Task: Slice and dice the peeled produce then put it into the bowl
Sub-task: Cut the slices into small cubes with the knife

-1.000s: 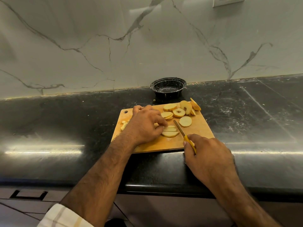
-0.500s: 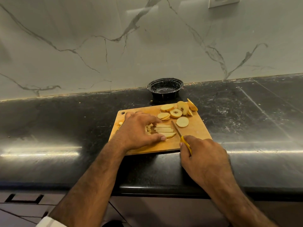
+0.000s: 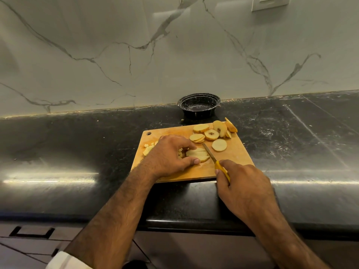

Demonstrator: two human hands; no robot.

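Note:
A wooden cutting board (image 3: 236, 158) lies on the black counter. My left hand (image 3: 169, 155) holds a stack of pale strips (image 3: 197, 153) between thumb and fingers at the board's middle. My right hand (image 3: 243, 184) grips the yellow handle of a small knife (image 3: 210, 153), whose blade lies along the right side of the strips. Round peeled slices (image 3: 210, 134) sit at the board's far right, one single slice (image 3: 219, 145) nearer. Small diced pieces (image 3: 148, 149) lie at the board's left, partly hidden by my left hand. A black bowl (image 3: 198, 104) stands behind the board against the wall.
The black counter (image 3: 77, 152) stretches to both sides, its front edge just below the board. A marble wall (image 3: 136, 55) rises behind the bowl, with a socket plate (image 3: 269, 2) at the upper right. Drawers (image 3: 32, 232) show below the counter at the lower left.
My left hand slid slightly left, uncovering the stack of strips, and now pinches it. The knife has moved up against the strips' right side.

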